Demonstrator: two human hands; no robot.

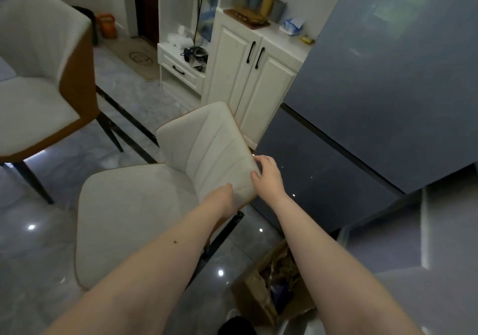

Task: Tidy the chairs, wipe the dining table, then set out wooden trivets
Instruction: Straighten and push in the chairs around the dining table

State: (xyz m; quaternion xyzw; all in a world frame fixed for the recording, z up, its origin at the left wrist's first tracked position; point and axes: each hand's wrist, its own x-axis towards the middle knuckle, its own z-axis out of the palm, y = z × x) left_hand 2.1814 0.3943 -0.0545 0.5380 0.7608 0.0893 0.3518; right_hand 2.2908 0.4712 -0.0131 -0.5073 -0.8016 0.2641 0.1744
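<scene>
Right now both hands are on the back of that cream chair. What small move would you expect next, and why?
Probably a short push or swing of the near chair toward the table. Both the left hand and the right hand grip the top of its backrest, and it stands angled out on the floor beside the grey fridge, away from the other chair. The table itself is out of view, so the direction is a guess.
</scene>
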